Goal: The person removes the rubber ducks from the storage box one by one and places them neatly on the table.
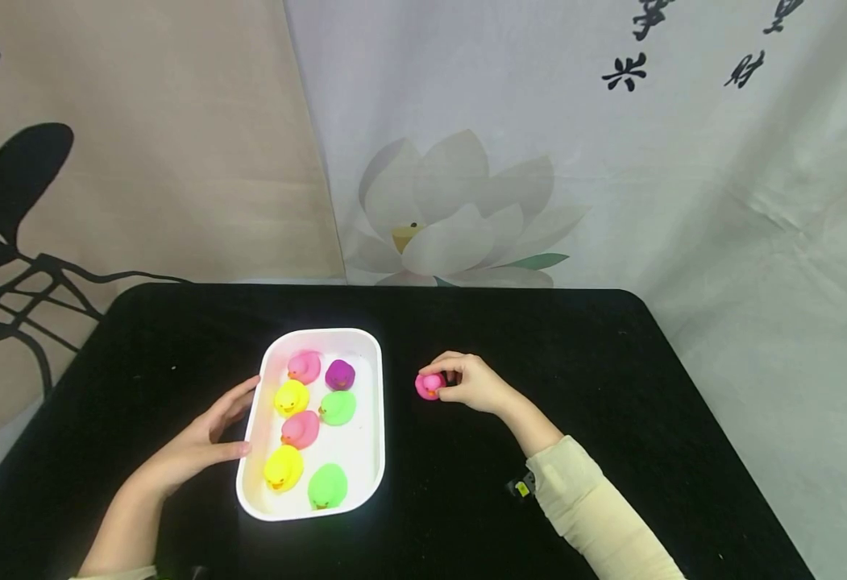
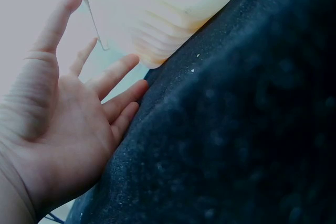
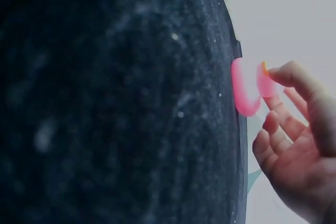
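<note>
In the head view, the right hand pinches a bright pink duck with an orange beak, on the black table right of a white tray holding seven ducks in pink, purple, yellow and green, while the left hand rests against the tray's left wall. The left wrist view shows that hand spread loosely, gripping nothing. In the right wrist view, the duck's smooth, rounded body touches the table, the thumb against its head beside the beak.
</note>
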A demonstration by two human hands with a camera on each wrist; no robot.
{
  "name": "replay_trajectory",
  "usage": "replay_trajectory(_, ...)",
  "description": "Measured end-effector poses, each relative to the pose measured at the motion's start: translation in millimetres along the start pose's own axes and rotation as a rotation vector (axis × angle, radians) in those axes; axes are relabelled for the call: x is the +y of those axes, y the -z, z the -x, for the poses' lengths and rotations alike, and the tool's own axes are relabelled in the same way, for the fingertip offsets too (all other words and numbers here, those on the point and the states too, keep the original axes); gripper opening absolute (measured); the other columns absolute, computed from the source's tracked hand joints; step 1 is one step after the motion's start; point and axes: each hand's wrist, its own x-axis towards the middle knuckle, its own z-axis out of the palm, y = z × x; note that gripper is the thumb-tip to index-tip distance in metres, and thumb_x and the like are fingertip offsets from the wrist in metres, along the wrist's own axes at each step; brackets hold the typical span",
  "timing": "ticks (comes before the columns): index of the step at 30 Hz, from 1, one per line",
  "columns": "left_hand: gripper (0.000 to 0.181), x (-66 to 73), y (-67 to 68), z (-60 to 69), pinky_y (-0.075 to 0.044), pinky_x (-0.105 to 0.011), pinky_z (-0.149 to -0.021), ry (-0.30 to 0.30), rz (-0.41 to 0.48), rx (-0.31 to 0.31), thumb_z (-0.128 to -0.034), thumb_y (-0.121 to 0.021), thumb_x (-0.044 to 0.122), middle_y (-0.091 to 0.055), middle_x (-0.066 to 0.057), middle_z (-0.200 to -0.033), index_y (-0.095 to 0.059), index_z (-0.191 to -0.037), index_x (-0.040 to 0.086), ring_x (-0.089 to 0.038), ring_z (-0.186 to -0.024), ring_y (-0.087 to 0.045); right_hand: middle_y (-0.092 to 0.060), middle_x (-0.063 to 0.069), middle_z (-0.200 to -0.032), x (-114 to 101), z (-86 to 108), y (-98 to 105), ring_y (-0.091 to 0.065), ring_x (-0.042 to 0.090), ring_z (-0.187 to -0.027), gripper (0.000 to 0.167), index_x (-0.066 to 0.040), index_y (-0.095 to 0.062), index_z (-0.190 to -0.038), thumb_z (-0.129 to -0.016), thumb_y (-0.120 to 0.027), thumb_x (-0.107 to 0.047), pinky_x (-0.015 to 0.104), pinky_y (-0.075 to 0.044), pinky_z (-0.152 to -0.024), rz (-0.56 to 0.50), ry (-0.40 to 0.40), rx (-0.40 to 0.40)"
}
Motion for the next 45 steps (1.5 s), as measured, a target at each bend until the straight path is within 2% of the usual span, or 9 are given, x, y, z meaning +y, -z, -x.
replay_trajectory(7,0.086,-0.3,0.4,0.2,-0.039,-0.067,-0.089,-0.003,0.004,-0.003,-0.0817,-0.071,0.017,-0.028,-0.019,-0.150,-0.020,-0.151,0.019,-0.046,-0.130,-0.026,-0.062,0.002,-0.110,-2.0,1.8,0.9,-0.053,0.021,-0.086,0.036,-0.011,-0.070,-0.115,-0.082,-0.071,0.002,0.031,-0.050,-0.074,0.029,-0.010,0.003)
replay_trajectory(14,0.087,-0.6,-1.2,1.1,-0.039,-0.067,-0.089,0.004,0.008,-0.002,-0.0814,-0.072,0.018,-0.029,-0.018,-0.149,-0.020,-0.151,0.019,-0.046,-0.130,-0.026,-0.062,0.004,-0.114,-9.2,4.9,2.1,-0.054,0.023,-0.088,0.038,-0.007,-0.067,-0.120,-0.082,-0.073,-0.003,0.031,-0.050,-0.072,0.045,0.025,0.035)
replay_trajectory(18,0.087,-1.5,-1.7,1.5,-0.041,-0.065,-0.088,0.001,0.008,-0.002,-0.0810,-0.072,0.018,-0.029,-0.018,-0.149,-0.020,-0.151,0.020,-0.045,-0.129,-0.027,-0.063,0.004,-0.114,-19.1,6.6,2.9,-0.053,0.027,-0.090,0.037,-0.005,-0.067,-0.119,-0.083,-0.074,-0.007,0.034,-0.049,-0.072,0.028,0.054,0.080)
replay_trajectory(26,0.087,-2.6,-1.7,1.6,-0.041,-0.065,-0.088,0.005,0.009,-0.003,-0.0809,-0.072,0.018,-0.028,-0.019,-0.149,-0.020,-0.151,0.020,-0.046,-0.129,-0.026,-0.063,-0.002,-0.110,-50.6,7.8,1.0,-0.053,0.033,-0.092,0.033,-0.010,-0.070,-0.114,-0.081,-0.075,-0.009,0.050,-0.047,-0.073,-0.020,0.081,0.154)
replay_trajectory(29,0.087,-2.3,-1.8,1.3,-0.043,-0.064,-0.087,0.004,0.016,-0.005,-0.0809,-0.072,0.018,-0.028,-0.018,-0.149,-0.020,-0.151,0.020,-0.046,-0.129,-0.026,-0.063,-0.004,-0.109,-60.7,9.0,-2.1,-0.054,0.032,-0.092,0.032,-0.011,-0.070,-0.112,-0.081,-0.076,-0.012,0.048,-0.049,-0.072,-0.039,0.092,0.166)
replay_trajectory(33,0.087,-2.3,-1.6,0.9,-0.043,-0.063,-0.087,0.004,0.017,-0.003,-0.0810,-0.072,0.017,-0.028,-0.018,-0.149,-0.021,-0.151,0.020,-0.046,-0.129,-0.026,-0.063,-0.007,-0.107,-72.1,9.8,-9.0,-0.054,0.024,-0.093,0.031,-0.014,-0.071,-0.110,-0.080,-0.078,-0.016,0.044,-0.052,-0.074,-0.047,0.103,0.178)
replay_trajectory(36,0.087,-2.0,-1.1,0.6,-0.041,-0.065,-0.088,0.002,0.015,-0.002,-0.0811,-0.072,0.017,-0.029,-0.018,-0.149,-0.021,-0.151,0.020,-0.046,-0.129,-0.026,-0.064,-0.007,-0.107,-80.1,9.7,-15.0,-0.054,0.018,-0.094,0.031,-0.014,-0.071,-0.109,-0.079,-0.080,-0.016,0.045,-0.052,-0.077,-0.040,0.135,0.177)
replay_trajectory(40,0.086,-1.4,0.1,0.5,-0.040,-0.066,-0.089,-0.004,0.012,-0.002,-0.0813,-0.071,0.017,-0.029,-0.018,-0.148,-0.021,-0.151,0.020,-0.046,-0.129,-0.026,-0.066,-0.005,-0.106,-90.5,9.4,-22.7,-0.055,0.019,-0.093,0.032,-0.012,-0.071,-0.109,-0.079,-0.080,-0.018,0.044,-0.052,-0.078,-0.026,0.185,0.151)
replay_trajectory(45,0.086,-1.8,1.0,0.6,-0.040,-0.066,-0.088,-0.006,0.009,-0.005,-0.0815,-0.071,0.017,-0.028,-0.019,-0.149,-0.020,-0.151,0.020,-0.046,-0.129,-0.026,-0.065,-0.007,-0.106,-99.8,8.8,-33.3,-0.055,0.019,-0.092,0.032,-0.014,-0.071,-0.109,-0.079,-0.080,-0.019,0.039,-0.051,-0.074,-0.012,0.205,0.108)
